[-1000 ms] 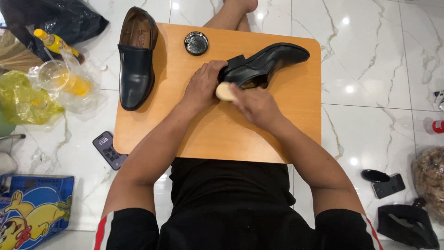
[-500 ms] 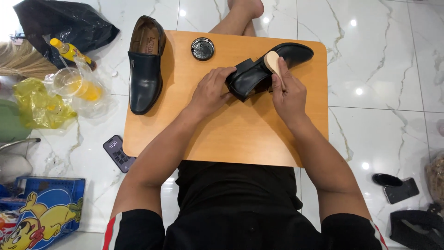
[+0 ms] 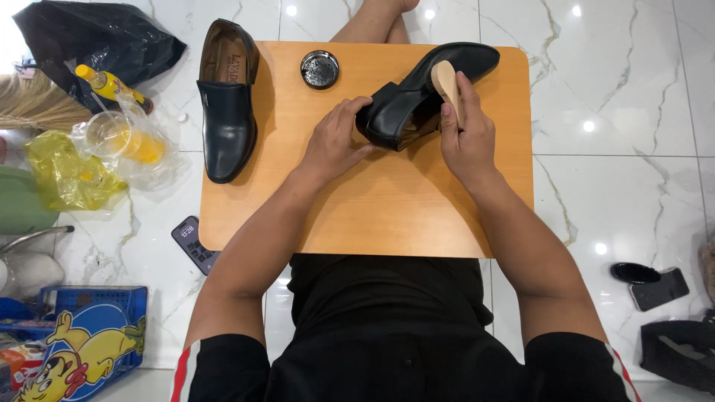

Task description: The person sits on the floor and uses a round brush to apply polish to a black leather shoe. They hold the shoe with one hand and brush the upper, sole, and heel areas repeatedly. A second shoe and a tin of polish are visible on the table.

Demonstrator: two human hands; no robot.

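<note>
Mid-polish, looks like. Left hand (image 3: 335,141) clamped on the heel of the black shoe (image 3: 424,89) lying tilted on the desk (image 3: 357,216), right hand (image 3: 465,138) gripping a wooden brush (image 3: 447,85) against its side. Second shoe (image 3: 226,97) untouched beside open polish tin (image 3: 319,69).

Seated person in a black T-shirt (image 3: 387,298) and black shorts (image 3: 223,368) trimmed with red-and-white side stripes at 7 and 5 o'clock; forearms bare, left hand (image 3: 335,141) and right hand (image 3: 465,138) ungloved.
</note>
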